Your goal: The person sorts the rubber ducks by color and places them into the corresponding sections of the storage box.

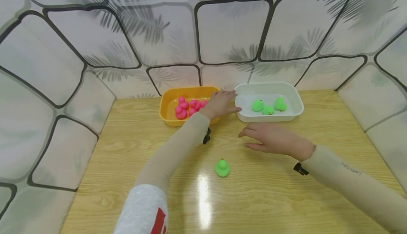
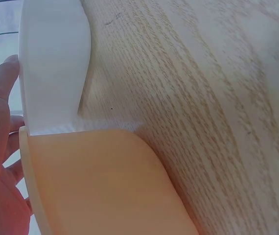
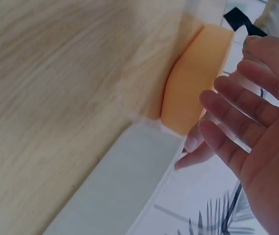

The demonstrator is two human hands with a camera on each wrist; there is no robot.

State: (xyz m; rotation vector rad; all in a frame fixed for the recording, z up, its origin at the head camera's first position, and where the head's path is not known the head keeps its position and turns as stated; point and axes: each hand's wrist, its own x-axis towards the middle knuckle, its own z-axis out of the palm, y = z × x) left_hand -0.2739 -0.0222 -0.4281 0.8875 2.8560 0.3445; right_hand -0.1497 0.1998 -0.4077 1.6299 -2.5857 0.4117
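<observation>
My left hand (image 1: 220,104) reaches over the right end of the orange tub (image 1: 166,113), palm down, its outstretched fingers right at the left rim of the white tub (image 1: 270,118). Several pink rubber ducks (image 1: 181,113) lie in the orange tub, partly covered by that hand. Three green rubber ducks (image 1: 268,110) sit in the white tub. My right hand (image 1: 275,138) hovers in front of the white tub with nothing in it, fingers loosely spread. One more green rubber duck (image 1: 222,168) stands on the table, nearer to me, between the two forearms.
Both tubs stand side by side along the back edge of the wooden table (image 1: 133,135). Behind and beside it rise cloth walls (image 1: 233,33) with a stone and leaf pattern. Each wrist carries a small black camera mount (image 1: 300,168).
</observation>
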